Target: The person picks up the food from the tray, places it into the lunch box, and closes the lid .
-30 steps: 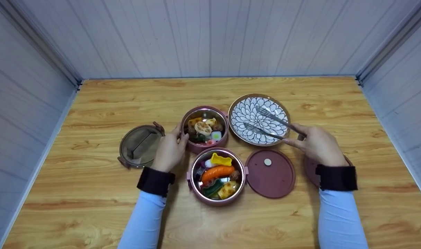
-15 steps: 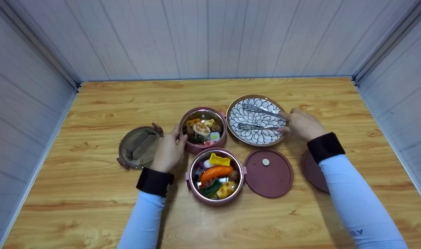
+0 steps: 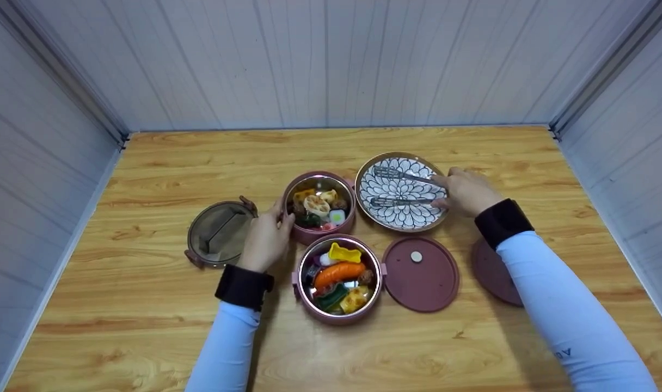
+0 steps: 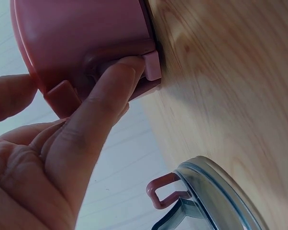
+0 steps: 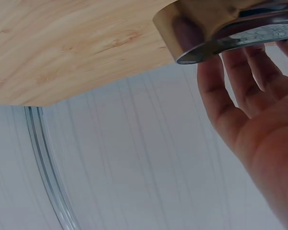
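Observation:
My left hand (image 3: 268, 237) grips the left side of a pink round lunch box (image 3: 309, 235) holding food pieces, including a lotus root slice (image 3: 317, 206). In the left wrist view the thumb (image 4: 110, 91) presses at the box's side clasp (image 4: 152, 65). My right hand (image 3: 470, 190) holds metal tongs (image 3: 404, 176) over a plate (image 3: 402, 218) with a white petal pattern and brown rim. The tongs' two arms are spread apart, tips lying over the plate. In the right wrist view the tongs' bent end (image 5: 189, 33) sits above the fingers (image 5: 216, 91).
In front stands a second pink lunch box (image 3: 339, 321) with a sausage (image 3: 339, 275) and other food. Right of it lies a maroon lid (image 3: 421, 283); another maroon disc (image 3: 494, 272) is partly under the right arm. A clear lid (image 3: 219, 231) with handle lies left. Walls enclose the table.
My right hand has moved up and left, bringing the tongs lower and further across the plate. The forearm now slants inward. My left hand keeps its hold on the lunch box.

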`<state>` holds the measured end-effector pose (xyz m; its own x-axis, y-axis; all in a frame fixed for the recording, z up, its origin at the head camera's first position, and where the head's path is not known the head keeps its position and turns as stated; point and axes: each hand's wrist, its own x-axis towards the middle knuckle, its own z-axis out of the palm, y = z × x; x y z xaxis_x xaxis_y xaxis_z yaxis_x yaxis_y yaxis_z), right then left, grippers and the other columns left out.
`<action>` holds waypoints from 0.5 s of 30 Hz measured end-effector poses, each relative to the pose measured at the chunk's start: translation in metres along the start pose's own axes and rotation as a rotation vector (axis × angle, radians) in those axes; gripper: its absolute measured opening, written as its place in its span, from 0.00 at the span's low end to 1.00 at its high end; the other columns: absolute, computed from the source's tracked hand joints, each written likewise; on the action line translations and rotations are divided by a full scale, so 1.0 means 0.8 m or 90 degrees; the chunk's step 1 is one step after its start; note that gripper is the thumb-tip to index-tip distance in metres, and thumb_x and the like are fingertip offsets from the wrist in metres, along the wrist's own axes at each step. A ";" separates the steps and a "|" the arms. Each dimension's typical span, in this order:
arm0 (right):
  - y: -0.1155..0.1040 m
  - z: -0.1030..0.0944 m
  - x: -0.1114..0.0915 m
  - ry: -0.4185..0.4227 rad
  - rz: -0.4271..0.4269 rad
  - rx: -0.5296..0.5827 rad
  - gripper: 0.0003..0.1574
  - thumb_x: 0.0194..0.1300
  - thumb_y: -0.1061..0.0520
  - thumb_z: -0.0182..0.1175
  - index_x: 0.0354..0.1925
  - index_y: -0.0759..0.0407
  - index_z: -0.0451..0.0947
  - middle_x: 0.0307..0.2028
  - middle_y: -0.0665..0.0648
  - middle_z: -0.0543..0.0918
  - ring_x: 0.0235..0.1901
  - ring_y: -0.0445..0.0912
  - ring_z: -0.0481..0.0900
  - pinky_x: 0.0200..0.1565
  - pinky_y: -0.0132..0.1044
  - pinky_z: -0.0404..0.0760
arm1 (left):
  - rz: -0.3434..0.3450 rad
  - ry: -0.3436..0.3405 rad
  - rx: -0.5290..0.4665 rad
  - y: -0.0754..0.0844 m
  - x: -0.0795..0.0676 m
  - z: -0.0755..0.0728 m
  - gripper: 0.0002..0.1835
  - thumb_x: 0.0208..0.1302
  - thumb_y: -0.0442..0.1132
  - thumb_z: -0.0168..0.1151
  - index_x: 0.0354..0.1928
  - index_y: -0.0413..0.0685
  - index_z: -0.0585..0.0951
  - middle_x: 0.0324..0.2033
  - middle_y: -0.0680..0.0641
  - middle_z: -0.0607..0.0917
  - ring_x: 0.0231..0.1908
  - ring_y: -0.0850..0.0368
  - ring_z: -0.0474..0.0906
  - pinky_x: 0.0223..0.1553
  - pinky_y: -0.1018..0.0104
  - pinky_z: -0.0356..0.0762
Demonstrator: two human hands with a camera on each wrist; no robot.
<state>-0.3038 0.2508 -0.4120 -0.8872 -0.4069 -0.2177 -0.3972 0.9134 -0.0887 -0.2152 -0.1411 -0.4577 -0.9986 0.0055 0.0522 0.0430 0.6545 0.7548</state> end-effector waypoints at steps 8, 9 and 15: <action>0.000 -0.002 -0.006 0.024 0.013 0.001 0.48 0.64 0.44 0.67 0.74 0.59 0.60 0.56 0.71 0.71 0.54 0.67 0.70 0.56 0.64 0.68 | -0.011 0.000 0.001 0.000 0.001 0.002 0.30 0.74 0.41 0.55 0.72 0.35 0.62 0.60 0.31 0.74 0.60 0.39 0.73 0.61 0.49 0.70; -0.002 -0.004 -0.010 0.045 0.017 0.012 0.49 0.63 0.45 0.68 0.74 0.58 0.60 0.56 0.70 0.71 0.53 0.66 0.70 0.55 0.63 0.69 | -0.011 -0.001 -0.002 0.000 0.001 0.002 0.30 0.74 0.41 0.55 0.72 0.35 0.62 0.61 0.31 0.74 0.60 0.39 0.73 0.62 0.49 0.70; -0.030 -0.007 -0.053 0.182 0.033 0.134 0.26 0.64 0.53 0.68 0.58 0.61 0.80 0.42 0.65 0.83 0.37 0.56 0.79 0.42 0.52 0.78 | 0.023 0.007 -0.008 -0.002 0.001 0.001 0.29 0.74 0.39 0.54 0.71 0.31 0.63 0.61 0.30 0.74 0.61 0.39 0.72 0.62 0.49 0.69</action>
<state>-0.2580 0.2458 -0.3951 -0.9465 -0.3184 0.0517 -0.3194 0.9023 -0.2896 -0.2158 -0.1416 -0.4589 -0.9960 0.0202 0.0866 0.0792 0.6448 0.7602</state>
